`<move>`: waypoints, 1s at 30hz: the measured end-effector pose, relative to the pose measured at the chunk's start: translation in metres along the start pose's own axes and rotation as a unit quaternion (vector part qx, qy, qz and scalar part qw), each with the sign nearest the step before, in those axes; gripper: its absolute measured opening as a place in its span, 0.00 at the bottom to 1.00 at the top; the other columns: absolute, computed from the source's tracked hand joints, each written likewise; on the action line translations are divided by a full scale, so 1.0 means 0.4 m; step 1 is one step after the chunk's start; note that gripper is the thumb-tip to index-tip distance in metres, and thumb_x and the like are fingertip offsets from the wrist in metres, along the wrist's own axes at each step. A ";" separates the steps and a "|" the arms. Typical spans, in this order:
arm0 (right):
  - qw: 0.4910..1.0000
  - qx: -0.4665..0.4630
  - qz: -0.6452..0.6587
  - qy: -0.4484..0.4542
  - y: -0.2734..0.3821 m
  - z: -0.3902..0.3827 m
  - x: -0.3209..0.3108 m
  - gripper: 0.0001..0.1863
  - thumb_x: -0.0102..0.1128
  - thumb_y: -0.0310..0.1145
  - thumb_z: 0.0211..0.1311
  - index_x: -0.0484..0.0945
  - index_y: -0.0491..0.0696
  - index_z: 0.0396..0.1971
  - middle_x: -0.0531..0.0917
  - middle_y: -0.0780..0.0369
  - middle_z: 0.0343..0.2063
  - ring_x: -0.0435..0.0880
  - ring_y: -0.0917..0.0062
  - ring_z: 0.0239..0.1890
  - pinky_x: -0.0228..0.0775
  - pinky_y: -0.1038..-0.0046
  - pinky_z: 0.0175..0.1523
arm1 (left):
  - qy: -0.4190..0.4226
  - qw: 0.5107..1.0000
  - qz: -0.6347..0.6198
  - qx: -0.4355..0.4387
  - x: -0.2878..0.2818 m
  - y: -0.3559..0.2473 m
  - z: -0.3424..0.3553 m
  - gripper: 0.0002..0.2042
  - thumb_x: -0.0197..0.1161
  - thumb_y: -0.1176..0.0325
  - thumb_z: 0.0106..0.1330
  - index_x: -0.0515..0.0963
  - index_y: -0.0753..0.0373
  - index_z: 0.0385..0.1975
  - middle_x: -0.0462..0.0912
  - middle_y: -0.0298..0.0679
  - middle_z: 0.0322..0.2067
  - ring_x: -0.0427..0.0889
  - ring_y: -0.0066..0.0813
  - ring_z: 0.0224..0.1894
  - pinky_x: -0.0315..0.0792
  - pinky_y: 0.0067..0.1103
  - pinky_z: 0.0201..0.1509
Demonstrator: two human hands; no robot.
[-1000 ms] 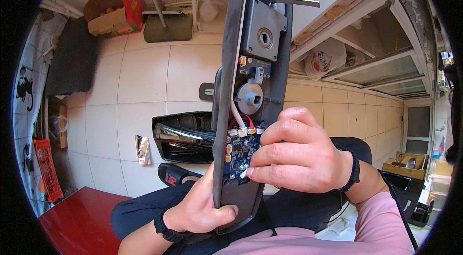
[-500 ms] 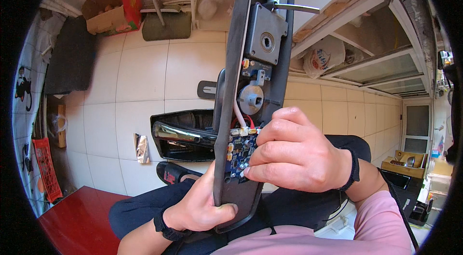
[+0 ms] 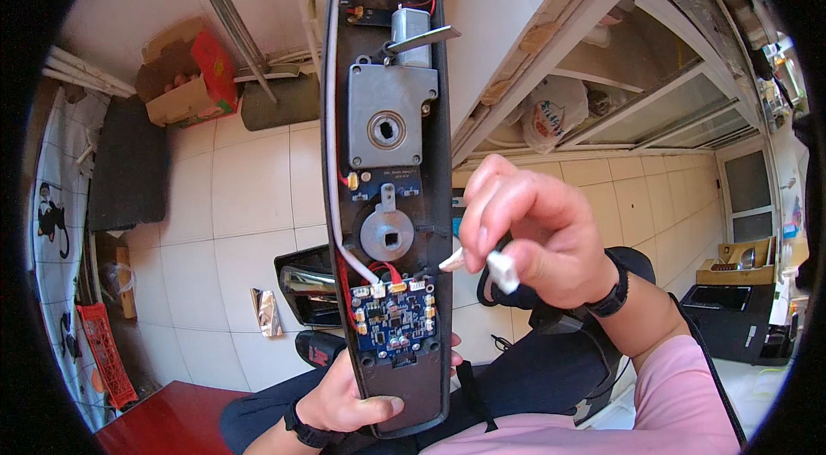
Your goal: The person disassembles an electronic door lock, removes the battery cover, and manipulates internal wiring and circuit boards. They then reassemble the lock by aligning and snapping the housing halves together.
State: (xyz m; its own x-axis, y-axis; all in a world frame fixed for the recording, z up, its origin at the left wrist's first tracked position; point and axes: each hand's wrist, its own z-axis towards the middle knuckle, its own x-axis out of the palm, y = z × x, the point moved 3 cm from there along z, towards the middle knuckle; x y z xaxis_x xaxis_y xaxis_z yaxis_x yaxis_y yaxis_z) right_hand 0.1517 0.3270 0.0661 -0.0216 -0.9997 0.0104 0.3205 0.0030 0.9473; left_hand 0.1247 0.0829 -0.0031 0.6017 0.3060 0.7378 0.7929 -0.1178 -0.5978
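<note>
My left hand (image 3: pixel 353 399) grips the lower end of a long black housing (image 3: pixel 400 399), thumb on its front and fingertips showing round the right edge. This open housing, which looks like the inside of an electronic door lock, holds a grey gearbox (image 3: pixel 387 115) and a small silver motor (image 3: pixel 413 33). A flat metal bar (image 3: pixel 426 40) juts out across the motor. Lower down sit a round grey hub (image 3: pixel 387 234) and a blue circuit board (image 3: pixel 396 321) with white and red wires plugged in. Right of the housing, my right hand (image 3: pixel 538 235) pinches a small white connector (image 3: pixel 502 270); another pale tip pokes out beside it.
A black glossy casing (image 3: pixel 310 283) and a crumpled foil packet (image 3: pixel 267 313) lie on the tiled floor (image 3: pixel 249 188). At the far left are a cardboard box (image 3: pixel 185 80) and a dustpan (image 3: pixel 280 102). A red surface (image 3: pixel 163 420) is at lower left.
My right hand has moved off the circuit board, to the right and up, with a white connector now visible in it. The housing has turned to face me more squarely and shifted left.
</note>
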 end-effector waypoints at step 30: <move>0.987 -0.028 0.122 -0.098 0.003 -0.019 0.023 0.12 0.62 0.31 0.72 0.74 0.41 0.49 0.82 0.60 0.40 0.82 0.82 0.39 0.74 0.81 0.43 | 0.024 0.998 -0.051 -0.038 0.016 -0.002 -0.007 0.43 0.71 0.65 0.55 0.58 0.64 0.72 0.72 0.52 0.65 0.77 0.45 0.64 0.71 0.39 0.68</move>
State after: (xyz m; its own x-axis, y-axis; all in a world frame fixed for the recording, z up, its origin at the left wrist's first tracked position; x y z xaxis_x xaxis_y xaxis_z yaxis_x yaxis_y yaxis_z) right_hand 0.1591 0.3177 0.0648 -0.1183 -0.9455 0.3035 0.3913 0.2365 0.8893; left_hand 0.1282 0.0825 0.0030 0.5201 0.2756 0.8085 0.8541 -0.1604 -0.4948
